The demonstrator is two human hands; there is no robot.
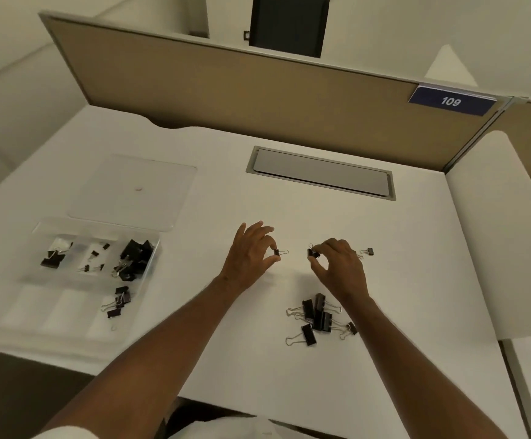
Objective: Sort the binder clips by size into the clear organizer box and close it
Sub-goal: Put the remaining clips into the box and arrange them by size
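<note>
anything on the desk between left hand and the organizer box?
No, bare white desk in the head view between the left hand and the organizer box; loose clips lie right of the hands.

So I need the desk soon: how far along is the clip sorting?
Partly done. The organizer box already holds clips in several compartments. In hand: the left hand pinches a small clip, and the right hand pinches another clip. Left: a loose pile, a stray clip beside the right hand, and the lid, which lies open behind the box.
</note>
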